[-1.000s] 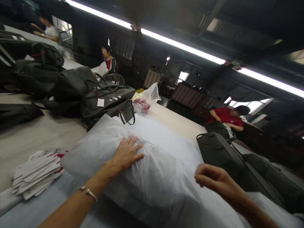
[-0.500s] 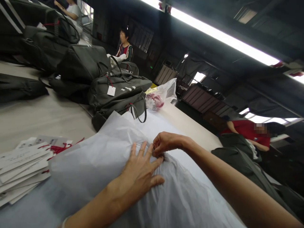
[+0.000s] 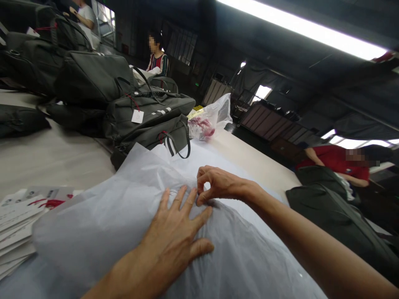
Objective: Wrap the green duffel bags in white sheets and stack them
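Observation:
A large translucent plastic bag [image 3: 102,224] lies across the table in front of me, wrinkled and bulging, its contents not clear through the film. My left hand [image 3: 174,228] rests flat on it with fingers spread. Just beyond the left fingertips, my right hand [image 3: 213,185] is curled, thumb and fingers brought together in a ring low over the bag's creased upper edge. Whatever the right fingertips pinch is too small or hidden to make out. To the left sits a stack of white paper tags [image 3: 18,232] with red strings.
Dark green bags [image 3: 149,112] with white tags crowd the table's left side. Behind the plastic stands a clear bag of red strings [image 3: 202,124]. More dark bags [image 3: 330,211] lie at right beside a person in a red shirt [image 3: 333,160]. Other people stand farther back.
My right hand's fingers have lifted and rounded into an open-centred ring. My left hand stays flat on the plastic. The camera view has shifted slightly.

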`<move>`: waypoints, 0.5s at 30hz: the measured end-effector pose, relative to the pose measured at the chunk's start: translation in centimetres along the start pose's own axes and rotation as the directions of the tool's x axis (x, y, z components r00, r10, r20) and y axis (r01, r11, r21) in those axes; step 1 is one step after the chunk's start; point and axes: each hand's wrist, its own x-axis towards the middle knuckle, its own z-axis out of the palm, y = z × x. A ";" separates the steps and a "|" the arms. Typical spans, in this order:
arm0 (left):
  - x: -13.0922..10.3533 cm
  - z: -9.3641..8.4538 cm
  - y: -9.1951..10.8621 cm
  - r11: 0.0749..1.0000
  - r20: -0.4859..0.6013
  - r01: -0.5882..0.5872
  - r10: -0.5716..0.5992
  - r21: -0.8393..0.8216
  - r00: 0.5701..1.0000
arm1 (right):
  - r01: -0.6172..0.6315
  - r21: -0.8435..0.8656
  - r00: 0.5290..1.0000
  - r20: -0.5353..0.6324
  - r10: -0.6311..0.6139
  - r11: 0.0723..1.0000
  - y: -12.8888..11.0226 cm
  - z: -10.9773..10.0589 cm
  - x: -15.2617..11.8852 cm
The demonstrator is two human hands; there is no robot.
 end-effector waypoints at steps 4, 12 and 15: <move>-0.2 0.3 0.0 0.999 -0.019 -0.010 0.011 0.045 1.000 | 0.016 0.157 0.997 -0.078 -0.004 0.987 1.6 0.8 -0.4; -0.5 0.6 -0.1 1.000 -0.035 0.003 -0.002 0.028 0.999 | -0.268 0.435 0.956 0.228 0.183 0.860 4.9 1.4 1.5; -0.4 0.5 -0.1 1.000 -0.028 0.005 -0.004 0.014 1.000 | -0.304 0.584 0.941 0.309 0.140 0.753 5.5 1.4 1.2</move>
